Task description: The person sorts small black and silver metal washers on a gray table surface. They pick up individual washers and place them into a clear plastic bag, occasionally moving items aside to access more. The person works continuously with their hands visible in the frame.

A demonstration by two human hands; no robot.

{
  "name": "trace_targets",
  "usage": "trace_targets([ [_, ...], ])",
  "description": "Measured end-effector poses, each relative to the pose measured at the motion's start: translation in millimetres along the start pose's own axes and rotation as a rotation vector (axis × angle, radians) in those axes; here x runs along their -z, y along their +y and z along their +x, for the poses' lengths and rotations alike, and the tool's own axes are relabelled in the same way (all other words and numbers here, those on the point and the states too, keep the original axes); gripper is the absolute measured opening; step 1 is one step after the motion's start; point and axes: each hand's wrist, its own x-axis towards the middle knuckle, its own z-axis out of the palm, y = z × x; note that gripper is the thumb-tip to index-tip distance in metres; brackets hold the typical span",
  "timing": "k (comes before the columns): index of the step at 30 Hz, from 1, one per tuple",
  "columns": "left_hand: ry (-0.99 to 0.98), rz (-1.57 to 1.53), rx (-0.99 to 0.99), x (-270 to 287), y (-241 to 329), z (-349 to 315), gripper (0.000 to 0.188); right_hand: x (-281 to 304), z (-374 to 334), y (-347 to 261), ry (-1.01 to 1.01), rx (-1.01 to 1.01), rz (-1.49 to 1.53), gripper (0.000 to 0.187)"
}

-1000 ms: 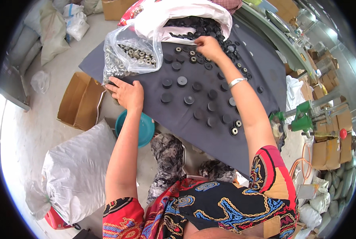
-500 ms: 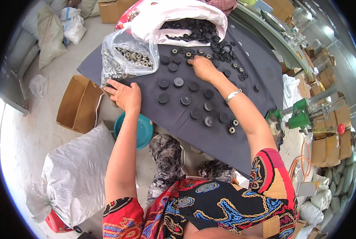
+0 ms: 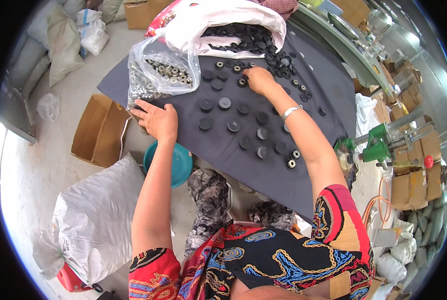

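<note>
My left hand lies at the left edge of the dark cloth, fingers stretched out, fingertips at the bottom of a clear plastic bag of small metal bearings. Across the table, my right hand has its fingers bent together among black round plastic wheels; whatever is between the fingertips is hidden. Just below those fingertips sits a wheel with a metal bearing in its middle. Several wheels nearby and at the right also carry bearings; others show plain black faces.
A white sack spills black wheels onto the cloth-covered table at the back. An open cardboard box, a teal basin and a full white sack stand at the left. A green machine is at the right.
My right hand has shifted slightly right, uncovering the wheel with a bearing below its fingertips. The left hand has stayed in place.
</note>
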Motion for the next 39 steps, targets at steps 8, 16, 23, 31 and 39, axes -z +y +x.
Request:
trace_targets([
  [8, 0.003, -0.047, 0.005, 2, 5, -3, 0.086, -11, 0, 8, 0.087, 0.04, -0.001, 0.02],
  [16, 0.043, 0.001, -0.008, 0, 4, -2, 0.085, -1, -1, 5, -0.041, 0.051, 0.012, 0.028],
  [23, 0.042, 0.015, 0.001, 2, 1, -2, 0.087, 15, -5, -8, -0.129, 0.009, -0.009, 0.032],
  [31, 0.066, 0.004, -0.021, -3, 2, -4, 0.087, 14, -17, -1, 0.165, -0.052, 0.305, 0.034],
  [39, 0.034, -0.017, 0.001, -4, -2, 1, 0.087, -3, -28, 9, -0.014, -0.092, 0.3, 0.028],
])
